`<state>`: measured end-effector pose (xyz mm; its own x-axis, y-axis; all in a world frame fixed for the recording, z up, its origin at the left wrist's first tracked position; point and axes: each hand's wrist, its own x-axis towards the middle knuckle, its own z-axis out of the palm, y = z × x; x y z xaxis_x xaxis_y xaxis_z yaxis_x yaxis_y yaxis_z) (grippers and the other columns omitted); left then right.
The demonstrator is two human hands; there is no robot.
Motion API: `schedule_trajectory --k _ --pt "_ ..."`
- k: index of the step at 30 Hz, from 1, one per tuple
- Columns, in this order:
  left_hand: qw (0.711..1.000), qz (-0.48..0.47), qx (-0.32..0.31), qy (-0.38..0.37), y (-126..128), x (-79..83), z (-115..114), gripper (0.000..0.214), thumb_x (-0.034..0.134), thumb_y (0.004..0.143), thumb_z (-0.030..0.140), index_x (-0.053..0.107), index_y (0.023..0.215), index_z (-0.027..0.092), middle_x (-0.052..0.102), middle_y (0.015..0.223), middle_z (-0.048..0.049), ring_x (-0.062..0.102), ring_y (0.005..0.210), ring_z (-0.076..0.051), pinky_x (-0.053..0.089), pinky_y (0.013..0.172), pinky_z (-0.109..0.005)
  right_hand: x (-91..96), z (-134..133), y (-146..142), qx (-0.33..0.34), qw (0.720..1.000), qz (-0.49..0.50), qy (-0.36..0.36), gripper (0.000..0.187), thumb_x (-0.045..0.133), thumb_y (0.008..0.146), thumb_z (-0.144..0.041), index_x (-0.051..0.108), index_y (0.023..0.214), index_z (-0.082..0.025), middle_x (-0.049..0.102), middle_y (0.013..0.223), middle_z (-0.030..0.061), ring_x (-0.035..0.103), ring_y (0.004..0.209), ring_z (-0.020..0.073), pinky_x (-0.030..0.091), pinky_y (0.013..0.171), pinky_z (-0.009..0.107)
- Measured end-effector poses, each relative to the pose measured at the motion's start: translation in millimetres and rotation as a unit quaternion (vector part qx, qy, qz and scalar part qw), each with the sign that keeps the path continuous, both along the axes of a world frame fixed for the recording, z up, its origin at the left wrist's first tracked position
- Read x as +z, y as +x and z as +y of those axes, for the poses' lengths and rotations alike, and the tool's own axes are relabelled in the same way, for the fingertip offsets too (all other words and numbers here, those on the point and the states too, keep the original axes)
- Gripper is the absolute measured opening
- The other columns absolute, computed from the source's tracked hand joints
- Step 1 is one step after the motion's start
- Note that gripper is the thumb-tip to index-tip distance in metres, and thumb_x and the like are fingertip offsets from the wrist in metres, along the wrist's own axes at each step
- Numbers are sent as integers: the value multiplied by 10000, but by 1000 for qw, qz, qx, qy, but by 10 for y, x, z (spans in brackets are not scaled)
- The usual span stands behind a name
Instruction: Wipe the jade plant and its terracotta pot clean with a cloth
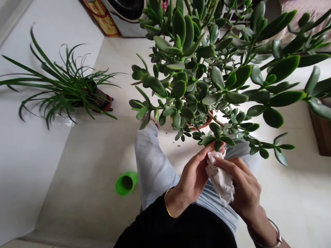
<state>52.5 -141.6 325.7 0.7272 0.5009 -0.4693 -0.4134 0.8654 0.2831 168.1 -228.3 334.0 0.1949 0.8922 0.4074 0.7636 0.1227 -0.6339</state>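
Observation:
A large jade plant (178, 89) with thick, glossy leaves spreads over the upper middle and right of the view. Its orange-brown pot (208, 121) shows partly beneath the foliage. At the plant's lowest front shoot, my left hand (192, 175) has its fingers closed around a leaf (217, 144) from below; the fingertips are partly hidden by leaves. My right hand (243, 184) grips a crumpled white cloth (221, 179), its upper end close against the left fingers and the leaf.
On the floor (88, 165) to the left stands a bright green cup (126, 183). A long-leaved potted plant (74, 86) sits by the white wall (23, 144). A washing machine (126, 20) is at the back. A brown wooden piece (320, 134) lies at the right edge.

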Motion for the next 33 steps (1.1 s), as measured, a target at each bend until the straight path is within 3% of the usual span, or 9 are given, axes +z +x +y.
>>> schedule_trajectory --k 3,7,10,13,19,22,27,30,33 --pt "998 21 -4 60 -31 -33 -5 409 593 994 395 715 1345 222 660 1481 -82 526 1471 -279 335 1293 -477 -54 -128 -45 -87 991 105 11 298 681 918 -131 676 1205 -210 725 988 41 631 742 141 476 590 245" --pt "980 63 -21 186 -102 -108 -40 472 603 1013 370 609 1464 230 610 1536 -95 580 1424 -267 372 1277 -466 -158 -180 -90 -267 941 207 13 249 726 871 -276 695 1112 -221 732 1004 33 682 858 177 536 722 267" --pt "947 126 -35 295 -153 -139 -58 516 580 1037 365 521 1530 223 604 1535 -119 600 1401 -262 454 1225 -438 -232 -147 -134 -306 911 275 -33 243 727 866 -351 710 1071 -220 723 1044 39 679 922 187 537 772 274" --pt "878 210 -39 428 -171 -144 -40 474 548 1054 332 528 1516 224 633 1489 -123 630 1359 -247 521 1165 -412 -300 -102 -194 -296 882 362 -50 295 734 866 -384 708 1116 -231 714 1126 51 673 1019 210 545 866 312" --pt "679 304 -7 668 -110 -134 33 425 476 1060 188 553 1478 200 696 1315 -114 668 1258 -204 579 1092 -376 -398 -30 -292 -285 813 507 -40 460 705 867 -367 657 1305 -238 717 1227 78 680 1120 247 540 1019 406" --pt "628 331 -3 704 -77 -127 25 430 463 1058 156 550 1477 194 667 1319 -119 668 1242 -186 592 1073 -344 -467 -49 -299 -279 814 508 -36 479 687 860 -356 663 1322 -230 720 1247 96 672 1181 276 507 1105 478" --pt "557 372 -1 742 -64 -128 -25 445 471 1053 168 527 1494 174 608 1381 -142 626 1291 -215 585 1080 -370 -614 -187 -279 -252 869 423 -42 340 640 890 -374 738 1186 -238 730 1245 110 632 1277 318 445 1174 583" --pt "541 376 -24 752 -71 -125 -42 478 451 1057 174 480 1534 179 607 1422 -145 608 1318 -232 560 1105 -403 -623 -225 -287 -245 883 396 -48 350 635 909 -398 736 1189 -213 750 1178 127 657 1231 343 479 1128 629" --pt "536 382 -37 752 -79 -113 -41 503 433 1062 192 448 1565 194 606 1444 -143 601 1318 -242 546 1097 -411 -535 -183 -339 -253 862 437 -40 390 602 953 -408 689 1283 -219 761 1130 116 719 1087 296 571 1026 546"
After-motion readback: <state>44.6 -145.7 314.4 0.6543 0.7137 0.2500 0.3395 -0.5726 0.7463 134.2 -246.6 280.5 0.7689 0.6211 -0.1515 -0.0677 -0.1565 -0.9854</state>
